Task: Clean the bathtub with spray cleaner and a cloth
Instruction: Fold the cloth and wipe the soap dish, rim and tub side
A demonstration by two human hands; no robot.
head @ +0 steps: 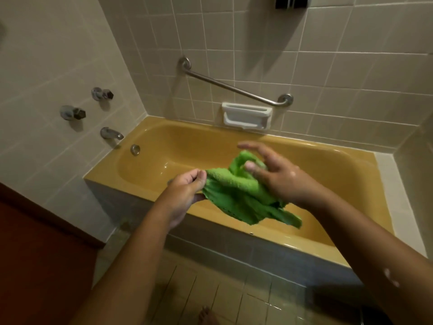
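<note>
— Whereabouts of the green cloth (236, 193)?

— Held in mid-air between both hands, above the near rim of the yellow bathtub (328, 147). Crumpled, with a loose tail hanging toward five o'clock. Not touching the tub.

— And the grip on each side?

— Left hand (185, 191), at nine o'clock of the cloth: grip pinching the cloth's edge, fingertips against thumb. Right hand (278, 179), at two o'clock: grip spread, fingers straight, cloth lying against palm and thumb. Blurred there, so possibly hooked over the thumb; hard to say.

— How far along, judging by this?

— Somewhere in the middle, most likely. Glossy sheen on the tub wall, pale droplets on the right forearm (391, 277), wet patches on the floor tiles (264, 303) at six o'clock. No spray bottle in sight, so spraying probably done already, or the bottle set down out of view. Seems to be opening out or regathering the cloth before a wipe. Wiping of basin and rim probably left to do, at least in part.

— Anything in the containers?

— No standing water made out in the tub. Only the round metal overflow fitting (135, 150) on the end wall at ten o'clock, below the spout (111, 133). White soap dish (246, 116) on the tiled wall at twelve o'clock, its inside hidden behind the front lip.
</note>
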